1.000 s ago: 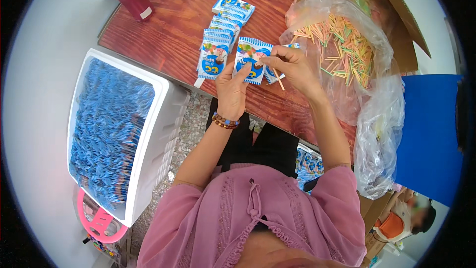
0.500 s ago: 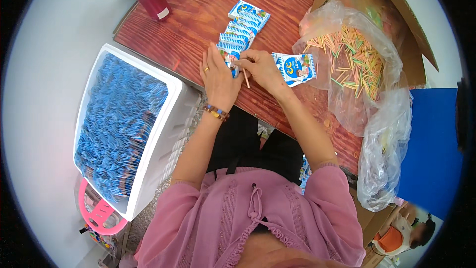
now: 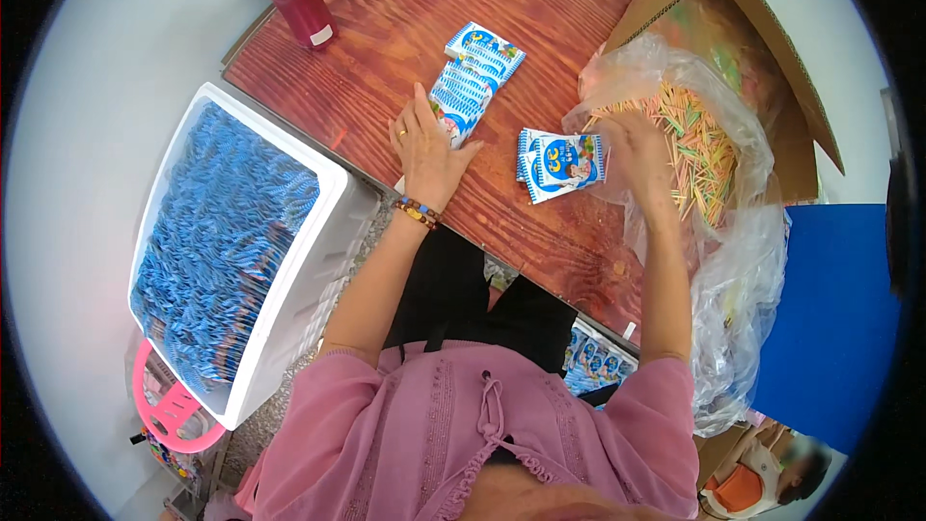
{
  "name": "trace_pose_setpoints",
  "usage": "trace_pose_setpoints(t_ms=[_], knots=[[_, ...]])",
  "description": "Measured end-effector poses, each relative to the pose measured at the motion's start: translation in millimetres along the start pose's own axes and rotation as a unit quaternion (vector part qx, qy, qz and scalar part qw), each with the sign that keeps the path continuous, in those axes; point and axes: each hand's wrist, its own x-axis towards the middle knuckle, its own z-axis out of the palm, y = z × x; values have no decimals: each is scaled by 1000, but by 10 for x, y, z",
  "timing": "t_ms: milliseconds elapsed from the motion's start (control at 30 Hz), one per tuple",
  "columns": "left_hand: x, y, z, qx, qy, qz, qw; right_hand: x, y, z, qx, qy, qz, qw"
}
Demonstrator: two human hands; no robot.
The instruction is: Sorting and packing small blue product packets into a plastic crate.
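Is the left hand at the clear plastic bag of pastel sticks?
No, the left hand is at the overlapping row of blue-and-white packets.

Pkts (image 3: 477, 69) on tbl (image 3: 386, 48); bin (image 3: 318, 251) to L; sticks (image 3: 712, 159) in bag (image 3: 738, 289), R; cup (image 3: 300, 5) back L

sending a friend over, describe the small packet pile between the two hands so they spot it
On the red wooden table, look between the left hand and the clear bag. The small blue-and-white packet pile lies there. Unlike the long overlapping row by the left hand, it is short and compact.
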Motion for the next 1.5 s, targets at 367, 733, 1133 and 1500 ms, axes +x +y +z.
trace_pose_setpoints(t_ms=[367,733,1133,1500], knots=[[-10,56,94,-15,60,3,998,1410,-257,1189,97,-155,19,983],[-144,-25,-195,-74,28,-22,997,572,-967,1236,235,-14,-39,971],[-302,-151,-173,-216,144,35,965,89,-1513,1118,182,19,-127,975],[-290,-342,37,-260,85,10,962,98,-1347,1231,183,-133,-121,967]])
